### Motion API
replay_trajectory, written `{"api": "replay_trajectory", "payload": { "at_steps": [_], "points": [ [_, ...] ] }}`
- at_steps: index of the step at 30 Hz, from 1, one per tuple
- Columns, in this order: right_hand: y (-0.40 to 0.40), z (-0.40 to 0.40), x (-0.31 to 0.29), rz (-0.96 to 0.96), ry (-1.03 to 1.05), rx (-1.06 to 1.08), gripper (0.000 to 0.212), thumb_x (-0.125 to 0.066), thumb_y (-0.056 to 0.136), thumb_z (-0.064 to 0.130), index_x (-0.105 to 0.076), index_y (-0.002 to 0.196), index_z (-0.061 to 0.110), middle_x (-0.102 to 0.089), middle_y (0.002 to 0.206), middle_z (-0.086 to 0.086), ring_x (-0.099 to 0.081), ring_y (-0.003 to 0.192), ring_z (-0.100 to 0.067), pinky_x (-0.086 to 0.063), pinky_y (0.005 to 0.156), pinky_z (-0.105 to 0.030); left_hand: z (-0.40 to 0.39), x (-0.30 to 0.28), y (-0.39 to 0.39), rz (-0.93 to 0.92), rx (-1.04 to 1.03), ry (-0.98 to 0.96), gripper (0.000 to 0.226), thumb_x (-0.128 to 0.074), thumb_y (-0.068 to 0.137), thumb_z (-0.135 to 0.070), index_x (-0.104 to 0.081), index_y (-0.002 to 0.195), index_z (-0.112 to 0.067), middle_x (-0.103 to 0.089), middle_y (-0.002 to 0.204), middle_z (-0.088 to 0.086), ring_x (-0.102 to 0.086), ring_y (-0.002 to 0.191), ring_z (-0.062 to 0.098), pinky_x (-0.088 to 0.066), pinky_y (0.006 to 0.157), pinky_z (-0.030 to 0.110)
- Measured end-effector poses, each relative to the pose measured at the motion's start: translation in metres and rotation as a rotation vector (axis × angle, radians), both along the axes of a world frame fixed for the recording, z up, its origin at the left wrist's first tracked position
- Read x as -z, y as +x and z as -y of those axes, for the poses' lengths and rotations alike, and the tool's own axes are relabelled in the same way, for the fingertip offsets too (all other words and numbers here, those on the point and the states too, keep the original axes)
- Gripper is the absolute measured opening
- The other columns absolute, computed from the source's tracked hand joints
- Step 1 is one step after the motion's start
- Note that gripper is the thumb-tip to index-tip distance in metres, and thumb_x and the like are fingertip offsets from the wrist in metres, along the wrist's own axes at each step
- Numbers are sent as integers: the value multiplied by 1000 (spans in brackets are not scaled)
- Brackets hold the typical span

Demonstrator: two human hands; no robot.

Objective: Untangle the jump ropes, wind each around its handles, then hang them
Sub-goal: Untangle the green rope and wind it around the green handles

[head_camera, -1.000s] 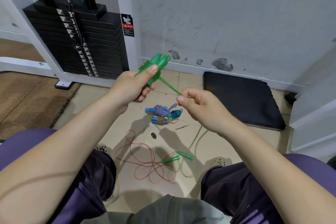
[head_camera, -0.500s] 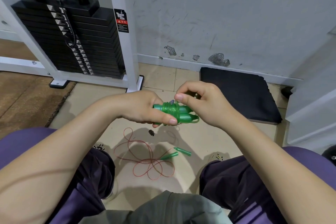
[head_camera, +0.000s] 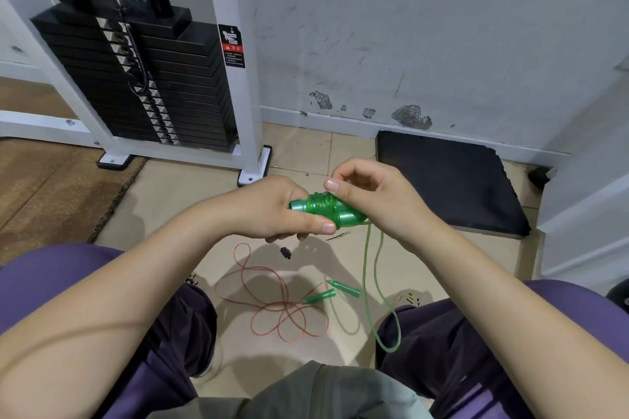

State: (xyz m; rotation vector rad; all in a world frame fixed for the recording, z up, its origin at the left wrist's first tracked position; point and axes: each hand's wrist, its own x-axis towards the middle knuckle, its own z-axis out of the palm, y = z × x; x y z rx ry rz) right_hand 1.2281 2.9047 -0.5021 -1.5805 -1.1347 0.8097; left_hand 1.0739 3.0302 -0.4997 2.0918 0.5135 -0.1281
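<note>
**The green rope is almost all wound up**

Closest to the person, between the knees, the red jump rope (head_camera: 272, 309) lies loose on the tile floor (head_camera: 177, 201) in messy loops. Its two small green handles (head_camera: 332, 292) rest beside it. Nobody is touching it yet, so it looks like the next rope to do.

A little higher, the green rope's loose end (head_camera: 369, 282) hangs down from the hands to a loop by the right knee. A second ago this cord was stretched out straight between the two hands. Now it is much shorter, because more of it is wrapped around the handles.

Above that, both hands have come together. The left hand (head_camera: 272, 207) grips one end of the green handles (head_camera: 326, 211), with the fingers curled around them. The right hand (head_camera: 371, 201) holds the other end, and its thumb and fingers pinch the cord against the wraps. The handles have dropped from up high to the middle, lying sideways.

This means the winding of this rope is likely near its end. Only the hanging bit is left to wrap.

Farther back stand the black floor mat (head_camera: 446, 180), the weight stack (head_camera: 143, 85) and the scuffed wall (head_camera: 408, 27).
</note>
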Motion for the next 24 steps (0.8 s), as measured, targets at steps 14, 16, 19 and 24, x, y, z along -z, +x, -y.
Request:
{"api": "replay_trajectory", "payload": {
  "at_steps": [14, 16, 19, 24],
  "points": [
    [1, 0, 9, -336, -145, -173, 62, -47, 83, 68, -69, 110, 16, -44, 61, 3, -31, 50, -11, -29, 51, -22, -15, 0, 9, 428, -359, -391, 46, -62, 82, -57, -63, 65, -15, -46, 47, 0, -40, 41, 15, -36, 47, 22],
    [-2, 2, 8, -150, -150, -141, 35, -54, 94, 48, -70, 112, 23, -44, 55, 14, -34, 49, -5, -29, 49, -16, -19, 1, 9, 455, -448, -402, 47, -60, 85, -56, -62, 66, -13, -46, 47, 0, -39, 40, 14, -36, 45, 19],
    [-3, 0, 7, 6, -135, -57, 20, -52, 101, 23, -65, 116, 20, -47, 47, 19, -40, 47, 0, -35, 52, -14, -20, 5, 9, 442, -513, -350, 49, -62, 86, -59, -63, 66, -15, -47, 48, 0, -40, 40, 14, -36, 45, 18],
    [-5, 1, 2, 251, -126, 12, 8, -57, 97, 27, -55, 90, 23, -37, 49, 8, -31, 46, -10, -29, 47, -26, -21, 17, 11, 339, -563, -236, 52, -64, 88, -57, -62, 65, -11, -48, 46, 0, -41, 39, 14, -37, 42, 19]
  ]
}}
